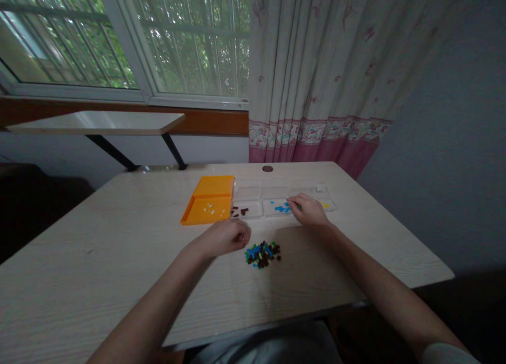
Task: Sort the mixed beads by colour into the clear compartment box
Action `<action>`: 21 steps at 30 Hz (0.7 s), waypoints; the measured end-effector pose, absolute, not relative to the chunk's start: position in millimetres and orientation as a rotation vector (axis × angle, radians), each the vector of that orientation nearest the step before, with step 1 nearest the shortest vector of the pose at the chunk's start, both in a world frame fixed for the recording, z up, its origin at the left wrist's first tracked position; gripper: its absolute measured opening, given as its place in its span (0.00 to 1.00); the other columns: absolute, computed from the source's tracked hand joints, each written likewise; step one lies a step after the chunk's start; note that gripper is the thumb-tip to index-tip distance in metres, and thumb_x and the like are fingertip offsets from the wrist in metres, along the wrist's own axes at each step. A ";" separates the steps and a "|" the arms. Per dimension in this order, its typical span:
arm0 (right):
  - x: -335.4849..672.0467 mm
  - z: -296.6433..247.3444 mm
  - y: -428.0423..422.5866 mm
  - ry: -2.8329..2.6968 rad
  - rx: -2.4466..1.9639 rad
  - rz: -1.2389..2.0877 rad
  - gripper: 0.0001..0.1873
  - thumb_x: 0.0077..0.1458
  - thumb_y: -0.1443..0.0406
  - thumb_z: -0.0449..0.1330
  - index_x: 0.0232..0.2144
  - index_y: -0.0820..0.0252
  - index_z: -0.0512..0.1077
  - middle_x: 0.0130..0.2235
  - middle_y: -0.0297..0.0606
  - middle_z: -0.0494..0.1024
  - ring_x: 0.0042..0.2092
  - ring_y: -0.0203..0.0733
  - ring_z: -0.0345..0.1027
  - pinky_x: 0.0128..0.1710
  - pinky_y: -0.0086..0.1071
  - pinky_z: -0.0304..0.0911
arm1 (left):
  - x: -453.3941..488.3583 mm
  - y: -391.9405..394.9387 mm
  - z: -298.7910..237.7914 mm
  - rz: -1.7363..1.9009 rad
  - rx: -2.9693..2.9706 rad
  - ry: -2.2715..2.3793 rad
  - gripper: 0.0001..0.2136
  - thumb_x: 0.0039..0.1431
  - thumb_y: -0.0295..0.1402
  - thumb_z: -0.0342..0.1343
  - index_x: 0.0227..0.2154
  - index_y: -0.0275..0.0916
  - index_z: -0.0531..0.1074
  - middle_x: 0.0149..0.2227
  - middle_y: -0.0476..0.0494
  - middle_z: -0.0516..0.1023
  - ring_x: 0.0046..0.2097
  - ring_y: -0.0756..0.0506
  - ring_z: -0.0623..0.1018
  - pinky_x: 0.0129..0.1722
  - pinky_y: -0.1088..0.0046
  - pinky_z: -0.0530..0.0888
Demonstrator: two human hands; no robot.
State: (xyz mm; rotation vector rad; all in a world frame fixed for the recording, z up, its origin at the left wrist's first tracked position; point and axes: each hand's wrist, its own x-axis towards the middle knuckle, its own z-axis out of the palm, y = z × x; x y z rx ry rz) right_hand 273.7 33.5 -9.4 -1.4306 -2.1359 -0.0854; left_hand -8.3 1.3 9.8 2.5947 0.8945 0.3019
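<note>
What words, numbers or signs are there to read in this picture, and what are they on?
There are none I can read.
Orange tray: no letters or numbers show.
Clear tray: no readable text; the pale patch near its far right corner is too small and blurred to tell.
Pile of little pieces: too small to make out any marks.
Curtain: patterns, no readable words.

- Your mixed pile [262, 254] of blue, brown and green pieces lay heaped nearest you.
- Your clear tray [255, 209] lay flat beyond it, brown pieces [244, 211] and blue pieces [281, 209] in separate compartments.
</note>
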 end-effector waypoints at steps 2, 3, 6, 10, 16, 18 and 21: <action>271.5 -9.4 31.7 -2.138 -1.375 -0.063 0.10 0.56 0.64 0.52 0.34 0.57 0.74 0.34 0.36 0.76 0.36 0.38 0.69 0.36 0.29 0.62 | -7.1 -0.1 11.7 0.302 2.595 0.901 0.06 0.45 0.22 0.49 0.22 0.37 0.69 0.25 0.49 0.72 0.29 0.51 0.71 0.30 0.80 0.64; 269.5 -9.9 30.3 -2.147 -1.335 -0.050 0.10 0.55 0.64 0.52 0.34 0.57 0.74 0.34 0.36 0.76 0.35 0.37 0.69 0.35 0.28 0.62 | -6.2 -0.9 12.6 0.308 2.596 0.902 0.06 0.45 0.22 0.49 0.22 0.37 0.69 0.25 0.49 0.72 0.29 0.51 0.71 0.30 0.80 0.64; 259.2 -12.7 22.8 -2.196 -1.194 -0.020 0.10 0.55 0.65 0.53 0.33 0.58 0.74 0.31 0.36 0.75 0.32 0.35 0.68 0.33 0.26 0.61 | -2.0 -3.0 13.7 0.391 2.587 0.919 0.06 0.48 0.24 0.49 0.24 0.37 0.70 0.26 0.48 0.72 0.29 0.51 0.70 0.30 0.79 0.65; 237.6 -14.9 5.4 -2.291 -0.997 0.039 0.09 0.54 0.64 0.53 0.31 0.58 0.74 0.28 0.35 0.75 0.29 0.33 0.67 0.30 0.24 0.59 | 7.3 -5.1 10.7 0.661 2.505 0.953 0.06 0.54 0.28 0.49 0.29 0.37 0.71 0.27 0.47 0.72 0.30 0.51 0.69 0.30 0.79 0.65; 218.5 -10.9 -11.6 -2.281 -0.911 0.138 0.06 0.52 0.64 0.57 0.30 0.57 0.73 0.26 0.33 0.74 0.27 0.32 0.65 0.28 0.24 0.57 | 19.7 -9.0 7.6 0.862 2.426 0.973 0.08 0.57 0.33 0.49 0.30 0.37 0.72 0.26 0.47 0.70 0.29 0.52 0.68 0.28 0.79 0.64; 218.5 -9.9 -11.9 -2.273 -0.906 0.152 0.06 0.53 0.63 0.56 0.30 0.57 0.73 0.26 0.33 0.73 0.28 0.32 0.65 0.28 0.24 0.57 | 20.9 -9.5 7.4 0.866 2.415 0.970 0.07 0.57 0.32 0.50 0.30 0.36 0.72 0.27 0.47 0.70 0.29 0.52 0.68 0.28 0.79 0.64; 219.4 -9.1 -11.2 -2.264 -0.893 0.136 0.07 0.53 0.63 0.56 0.30 0.57 0.73 0.25 0.33 0.73 0.27 0.32 0.65 0.27 0.24 0.57 | 20.6 -9.0 6.6 0.863 2.410 0.967 0.07 0.56 0.31 0.51 0.30 0.36 0.72 0.27 0.47 0.70 0.29 0.52 0.68 0.27 0.79 0.64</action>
